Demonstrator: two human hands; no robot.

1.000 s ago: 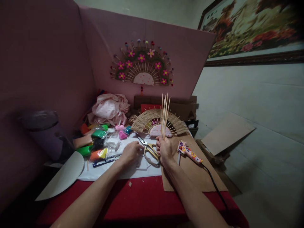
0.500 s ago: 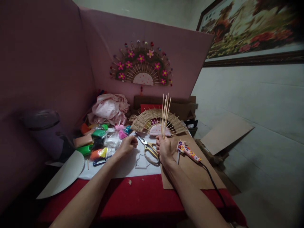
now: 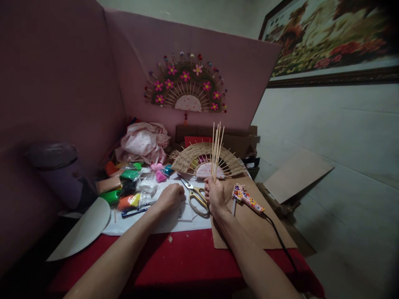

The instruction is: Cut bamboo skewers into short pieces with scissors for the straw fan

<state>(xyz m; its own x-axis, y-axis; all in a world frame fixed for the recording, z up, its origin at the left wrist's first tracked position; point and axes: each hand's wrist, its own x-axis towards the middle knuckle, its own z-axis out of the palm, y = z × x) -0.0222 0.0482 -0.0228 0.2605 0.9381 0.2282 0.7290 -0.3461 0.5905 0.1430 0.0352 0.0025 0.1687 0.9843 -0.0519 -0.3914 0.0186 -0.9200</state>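
Note:
My right hand (image 3: 215,195) is closed around the lower ends of several thin bamboo skewers (image 3: 215,153), which stand nearly upright and fan slightly at the top. Left of it, my left hand (image 3: 172,196) rests low over the white sheet with its fingers curled in; nothing shows in it. Between the two hands lie gold-handled scissors (image 3: 197,199), blades pointing up and left. Behind the skewers leans a woven half-round fan (image 3: 190,160) with sticks poking from its edge and a pale dotted base. A flower-patterned glue gun (image 3: 249,200) lies right of my right hand.
Bagged coloured clay (image 3: 129,174) and a blue-handled cutter (image 3: 134,211) lie to the left, near a white half disc (image 3: 84,230). Brown cardboard (image 3: 249,228) lies under the glue gun, whose black cord (image 3: 279,236) runs to the front. A flowered fan (image 3: 183,77) hangs on the pink panel.
My left hand has moved slightly right, toward the scissors, and turned its back more to view. The skewers in my right hand have barely shifted.

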